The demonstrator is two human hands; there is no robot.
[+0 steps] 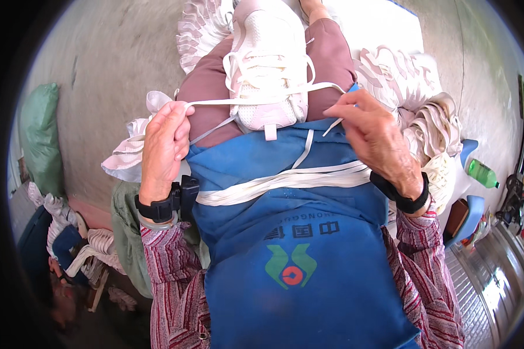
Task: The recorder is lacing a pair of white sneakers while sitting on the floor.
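A white and pale pink sneaker (pixel 266 46) rests between my thighs, its heel tab nearest me and white lacing crossing its front. My left hand (pixel 166 139) is closed in a pinch on one part of the white shoelace (pixel 215 103), left of the shoe. From there the lace runs across the shoe to my right hand (pixel 374 131), whose thumb and fingers close on it at the right. A short lace end sticks out below those fingers. Across the blue apron (pixel 308 232) on my lap lies a bundle of loose white laces (pixel 285 183), with one strand trailing up toward the shoe.
Stacked white and pink shoe uppers (pixel 399 75) lie to the right, with more (pixel 201 35) at the far left of my legs. A green sack (pixel 42 136) stands at the left. On the right are a green bottle (pixel 482 173) and a blue chair (pixel 471 218).
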